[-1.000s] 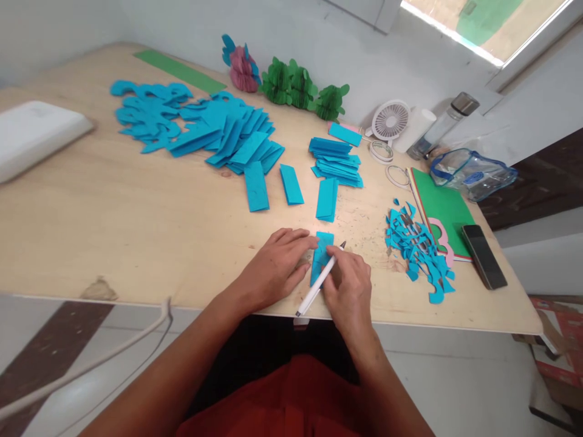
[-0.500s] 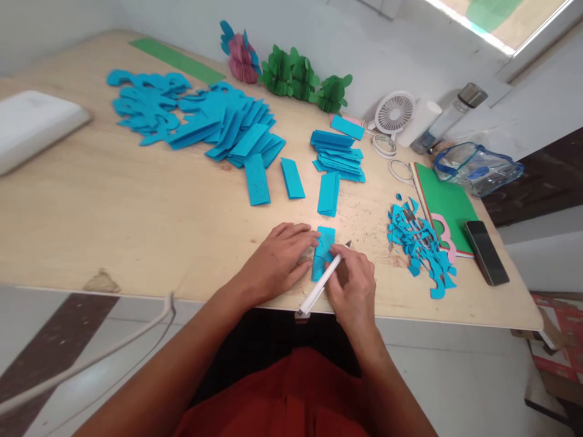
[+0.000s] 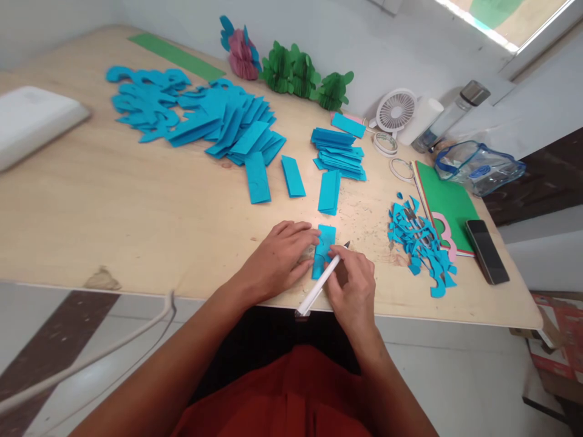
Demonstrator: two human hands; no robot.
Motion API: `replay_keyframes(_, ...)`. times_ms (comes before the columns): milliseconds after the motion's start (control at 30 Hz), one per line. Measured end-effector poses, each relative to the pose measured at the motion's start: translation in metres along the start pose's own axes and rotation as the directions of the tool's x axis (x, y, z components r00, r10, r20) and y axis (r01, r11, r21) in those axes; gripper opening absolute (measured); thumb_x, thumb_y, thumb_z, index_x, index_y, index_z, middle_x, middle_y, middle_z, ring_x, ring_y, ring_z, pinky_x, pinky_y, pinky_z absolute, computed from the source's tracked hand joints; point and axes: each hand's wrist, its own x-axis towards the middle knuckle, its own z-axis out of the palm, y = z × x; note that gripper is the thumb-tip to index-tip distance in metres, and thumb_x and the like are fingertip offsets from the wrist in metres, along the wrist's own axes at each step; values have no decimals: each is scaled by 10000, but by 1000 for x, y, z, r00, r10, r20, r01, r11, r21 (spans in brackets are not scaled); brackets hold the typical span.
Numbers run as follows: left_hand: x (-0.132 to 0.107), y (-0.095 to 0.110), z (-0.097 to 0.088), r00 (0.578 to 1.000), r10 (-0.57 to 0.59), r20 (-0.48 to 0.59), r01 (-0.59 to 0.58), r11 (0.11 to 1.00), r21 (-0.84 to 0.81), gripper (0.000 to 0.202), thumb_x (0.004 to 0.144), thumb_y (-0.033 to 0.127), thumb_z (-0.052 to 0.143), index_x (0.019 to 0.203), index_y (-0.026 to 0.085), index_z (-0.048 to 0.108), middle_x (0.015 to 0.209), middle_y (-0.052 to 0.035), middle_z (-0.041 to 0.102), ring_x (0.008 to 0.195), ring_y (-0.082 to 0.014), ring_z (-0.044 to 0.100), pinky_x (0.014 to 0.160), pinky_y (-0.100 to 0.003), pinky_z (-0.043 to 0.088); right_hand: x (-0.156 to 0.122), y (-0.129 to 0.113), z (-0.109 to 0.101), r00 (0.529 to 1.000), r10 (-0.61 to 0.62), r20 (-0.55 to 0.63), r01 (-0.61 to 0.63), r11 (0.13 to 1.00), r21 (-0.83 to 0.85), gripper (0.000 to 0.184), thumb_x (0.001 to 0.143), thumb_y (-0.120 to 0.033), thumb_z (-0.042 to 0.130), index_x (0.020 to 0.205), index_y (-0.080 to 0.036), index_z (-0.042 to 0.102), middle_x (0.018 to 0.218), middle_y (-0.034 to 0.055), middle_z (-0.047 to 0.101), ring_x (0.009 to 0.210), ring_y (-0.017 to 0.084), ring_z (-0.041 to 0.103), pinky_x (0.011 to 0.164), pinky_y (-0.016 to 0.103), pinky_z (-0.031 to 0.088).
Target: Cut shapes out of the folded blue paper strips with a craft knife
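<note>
A small blue paper strip (image 3: 325, 234) lies at the table's front edge with faint curved lines drawn on it. My left hand (image 3: 285, 255) rests flat beside it, fingers stretched out and fingertips touching its left edge. Between the thumb and fingers of my right hand (image 3: 354, 280) is a white pen (image 3: 316, 289), slanting across the strip's lower part. Its dark end points up and right, away from the paper. Just beyond lie a folded blue strip stack (image 3: 328, 192), a single blue strip (image 3: 293, 176) and a marked blue strip (image 3: 257, 179).
Cut blue shapes (image 3: 148, 100) and folded blue papers (image 3: 241, 127) spread over the back left. Blue scraps (image 3: 418, 237) lie right, near a phone (image 3: 487, 252) and green paper (image 3: 449, 197). A fan (image 3: 395, 112), bottle (image 3: 450, 116) and paper figures (image 3: 291, 70) stand by the wall.
Both hands, the pen and the strip stay almost in place. The whole view has shifted very slightly.
</note>
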Motion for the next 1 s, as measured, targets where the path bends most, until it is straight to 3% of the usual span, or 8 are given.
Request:
replay_keyframes(633,-1,-2,2,1000,16,7,-16,1000,0,297,900,180,473,1175,158,583,1294,-120,632,1308,-281,480,1092,-499,372,-1,3,1,996,-93,9,93,994,-58,330,843,-105,529,1135,-206,645,931,60,720,948,236,632,844,379,419)
replay_keyframes(1000,-1,-3,2,999,20,32,-21,1000,6,282,913,181,464,1162,169,597,1326,-106,626,1325,-277,469,1103,-504,360,0,0,0,998,-65,17,65,997,-40,292,868,-125,521,1124,-206,637,919,62,722,926,234,634,876,391,418)
